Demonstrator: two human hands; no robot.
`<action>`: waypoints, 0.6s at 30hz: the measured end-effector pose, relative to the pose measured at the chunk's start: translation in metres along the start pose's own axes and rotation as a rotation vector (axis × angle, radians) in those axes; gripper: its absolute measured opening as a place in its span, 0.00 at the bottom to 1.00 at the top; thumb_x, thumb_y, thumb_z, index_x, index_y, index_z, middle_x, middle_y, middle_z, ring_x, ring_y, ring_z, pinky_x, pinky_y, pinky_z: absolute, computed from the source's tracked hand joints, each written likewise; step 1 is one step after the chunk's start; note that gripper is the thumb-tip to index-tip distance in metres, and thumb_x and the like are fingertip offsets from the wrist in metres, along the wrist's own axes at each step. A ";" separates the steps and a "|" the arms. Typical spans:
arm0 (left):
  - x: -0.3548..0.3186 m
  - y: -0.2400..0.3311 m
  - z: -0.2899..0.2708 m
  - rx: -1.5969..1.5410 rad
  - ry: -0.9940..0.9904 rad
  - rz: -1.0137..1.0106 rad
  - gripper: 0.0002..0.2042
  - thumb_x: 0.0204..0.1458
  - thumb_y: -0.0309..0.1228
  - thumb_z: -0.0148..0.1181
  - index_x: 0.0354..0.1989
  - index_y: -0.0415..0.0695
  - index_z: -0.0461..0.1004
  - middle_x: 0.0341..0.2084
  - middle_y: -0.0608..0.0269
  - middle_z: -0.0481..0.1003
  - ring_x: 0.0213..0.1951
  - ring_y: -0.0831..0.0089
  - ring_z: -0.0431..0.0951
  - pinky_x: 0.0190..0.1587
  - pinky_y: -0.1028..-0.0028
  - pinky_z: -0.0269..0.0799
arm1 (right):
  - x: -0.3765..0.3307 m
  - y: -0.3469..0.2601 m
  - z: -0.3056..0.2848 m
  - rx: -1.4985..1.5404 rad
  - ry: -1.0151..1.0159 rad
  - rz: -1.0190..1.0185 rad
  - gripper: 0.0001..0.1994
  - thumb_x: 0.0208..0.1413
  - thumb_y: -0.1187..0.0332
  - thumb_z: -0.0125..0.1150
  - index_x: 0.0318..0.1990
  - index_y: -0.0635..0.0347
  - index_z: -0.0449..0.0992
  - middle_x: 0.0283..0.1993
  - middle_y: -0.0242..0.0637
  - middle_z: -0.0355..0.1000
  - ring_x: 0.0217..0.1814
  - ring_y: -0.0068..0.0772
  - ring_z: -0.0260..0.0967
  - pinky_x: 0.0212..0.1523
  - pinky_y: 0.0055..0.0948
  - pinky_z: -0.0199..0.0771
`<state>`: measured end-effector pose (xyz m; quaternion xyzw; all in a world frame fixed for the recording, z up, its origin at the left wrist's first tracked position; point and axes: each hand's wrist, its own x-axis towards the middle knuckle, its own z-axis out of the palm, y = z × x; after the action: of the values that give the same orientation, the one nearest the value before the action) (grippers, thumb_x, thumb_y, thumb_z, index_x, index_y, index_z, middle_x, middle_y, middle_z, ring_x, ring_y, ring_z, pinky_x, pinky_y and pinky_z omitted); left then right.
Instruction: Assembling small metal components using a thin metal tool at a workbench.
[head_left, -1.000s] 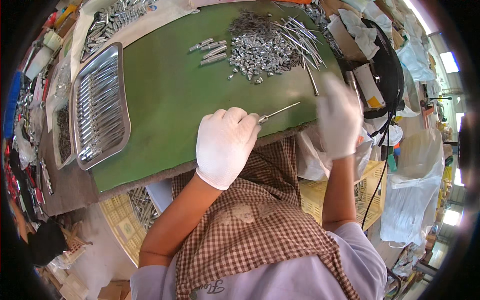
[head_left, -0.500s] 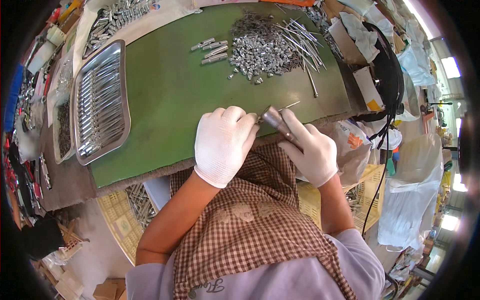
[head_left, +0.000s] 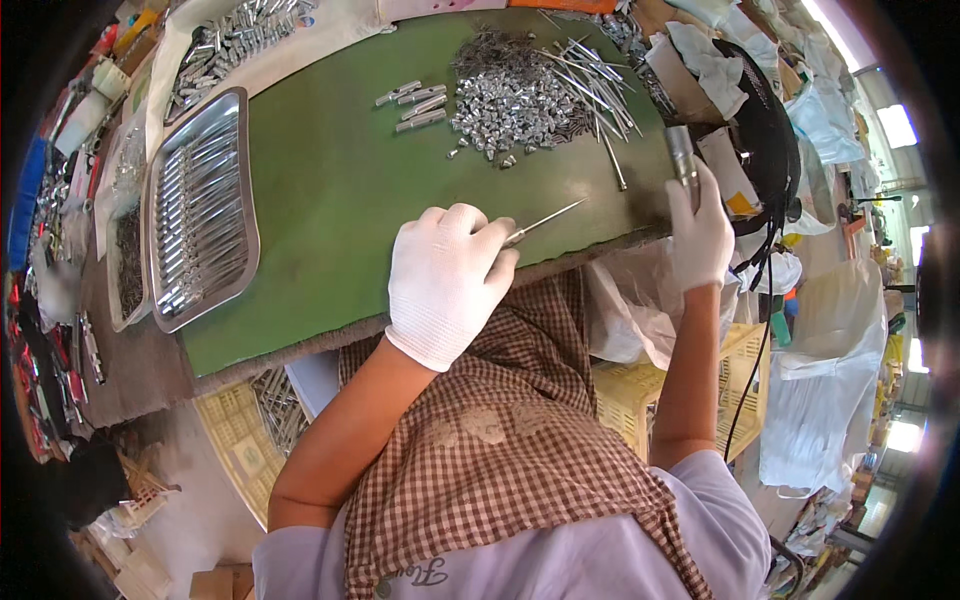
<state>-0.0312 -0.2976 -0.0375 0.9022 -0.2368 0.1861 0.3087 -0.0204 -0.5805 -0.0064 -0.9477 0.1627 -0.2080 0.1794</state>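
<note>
My left hand (head_left: 445, 275), in a white knit glove, rests near the front edge of the green work mat (head_left: 330, 200). Its fingers are closed on the base of a thin pointed metal rod (head_left: 550, 218), whose tip points away to the right; the gripped end is hidden. Off to the right, my gloved right hand (head_left: 702, 238) is raised beside the mat's right edge. It grips a thick cylindrical metal tool (head_left: 681, 150), held upright and apart from the rod.
On the left stands a metal tray (head_left: 252, 235) with a row of slim pointed pieces. A heap of small metal cones (head_left: 505, 112) lies at the back, beside long rods (head_left: 590, 85) and several short tubes (head_left: 420, 105). A black cable (head_left: 770, 290) hangs at the right.
My right hand has moved right and up with the cylindrical tool, away from the left hand. The left hand stays nearly in place, and the pointed rod now shows more fully.
</note>
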 end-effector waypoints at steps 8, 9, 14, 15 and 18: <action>0.009 0.010 0.001 0.114 -0.114 0.039 0.06 0.44 0.30 0.67 0.30 0.45 0.77 0.31 0.63 0.75 0.35 0.62 0.77 0.38 0.62 0.72 | 0.017 -0.016 0.048 -0.081 -0.026 -0.348 0.14 0.55 0.60 0.64 0.41 0.62 0.80 0.42 0.49 0.77 0.47 0.54 0.73 0.51 0.46 0.71; 0.007 0.005 -0.003 0.120 -0.113 0.025 0.07 0.44 0.30 0.67 0.30 0.45 0.76 0.31 0.62 0.75 0.35 0.61 0.77 0.39 0.62 0.72 | 0.018 -0.017 0.056 -0.107 -0.022 -0.372 0.14 0.53 0.61 0.65 0.39 0.62 0.79 0.42 0.50 0.77 0.47 0.54 0.73 0.50 0.46 0.71; -0.008 -0.040 -0.077 0.223 -0.024 -0.108 0.07 0.46 0.28 0.65 0.33 0.45 0.76 0.34 0.60 0.75 0.39 0.59 0.77 0.44 0.60 0.72 | 0.022 0.009 0.056 -0.150 0.049 -0.345 0.10 0.56 0.66 0.60 0.39 0.65 0.77 0.40 0.50 0.76 0.45 0.55 0.73 0.48 0.45 0.71; -0.018 -0.055 -0.100 0.291 0.007 -0.155 0.06 0.47 0.28 0.63 0.34 0.44 0.76 0.34 0.59 0.76 0.39 0.58 0.78 0.46 0.60 0.72 | 0.022 0.012 0.059 -0.144 0.043 -0.321 0.11 0.57 0.65 0.60 0.39 0.65 0.78 0.41 0.48 0.76 0.45 0.53 0.73 0.48 0.44 0.71; -0.048 -0.103 -0.158 0.515 0.097 -0.265 0.06 0.53 0.28 0.59 0.37 0.42 0.77 0.39 0.56 0.78 0.44 0.57 0.78 0.51 0.60 0.71 | 0.021 0.015 0.068 -0.133 0.062 -0.317 0.11 0.59 0.63 0.61 0.40 0.64 0.78 0.41 0.46 0.76 0.44 0.50 0.74 0.47 0.43 0.72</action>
<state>-0.0448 -0.1092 0.0078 0.9639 -0.0468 0.2412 0.1024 0.0253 -0.5836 -0.0635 -0.9643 0.0300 -0.2518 0.0763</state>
